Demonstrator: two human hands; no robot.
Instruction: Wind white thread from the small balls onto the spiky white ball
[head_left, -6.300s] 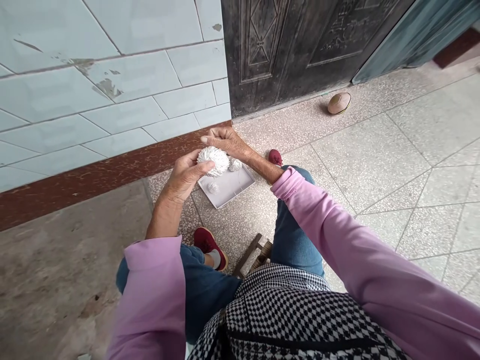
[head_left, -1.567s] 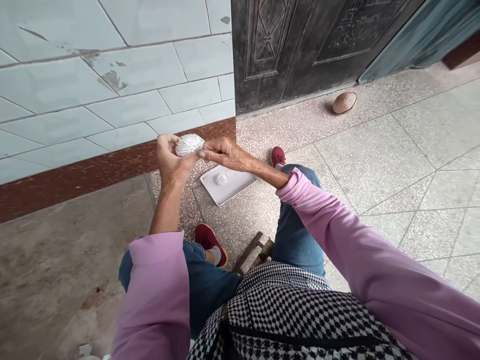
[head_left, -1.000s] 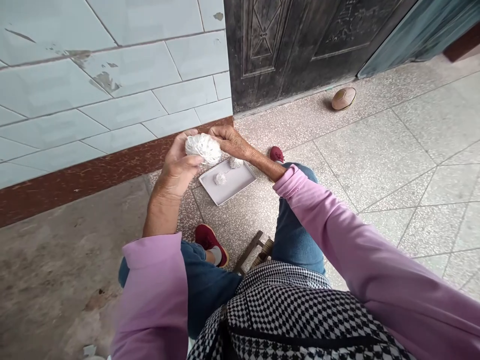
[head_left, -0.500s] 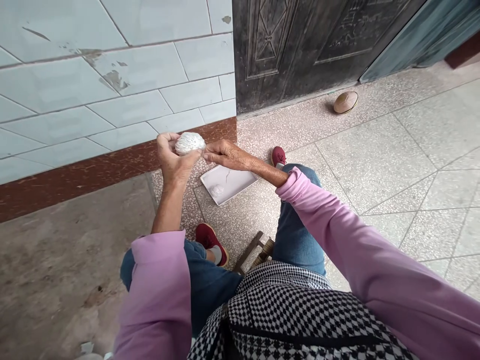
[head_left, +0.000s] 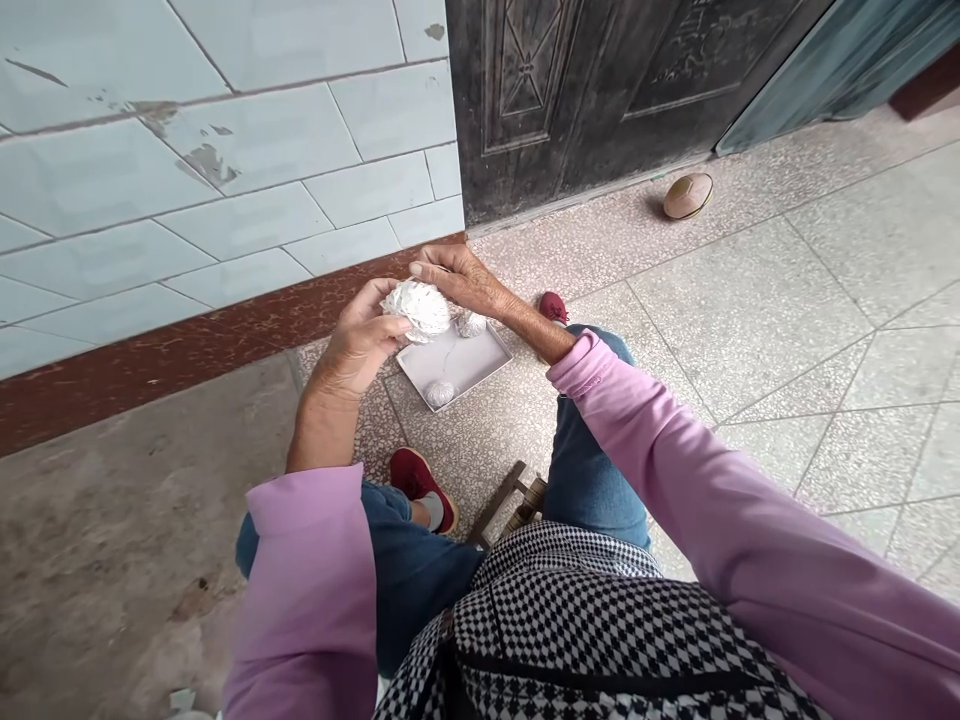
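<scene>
A white ball of yarn (head_left: 418, 311) sits in my left hand (head_left: 358, 345), with the thumb and fingers wrapped round its left side. At the ball's upper right edge is my right hand (head_left: 465, 280), thumb and fingers pinched together; the strand between them is too thin to make out clearly. Below the hands, a shallow white box lid or tray (head_left: 480, 372) lies on the floor. It holds a smaller white yarn ball (head_left: 440, 393) at its near end and another yarn ball (head_left: 472, 323) at its far side, with a thin strand between.
A tiled wall (head_left: 225, 160) with a brown base strip rises at the left, beside a dark carved door (head_left: 540, 100). A tan rounded object (head_left: 688, 196) lies on the floor near the door. A low stool (head_left: 506, 505) is partly visible between my legs.
My right hand has moved up and over the ball's top right. My left hand has turned and shifted right with the yarn ball. The yarn ball at the tray's far side now shows.
</scene>
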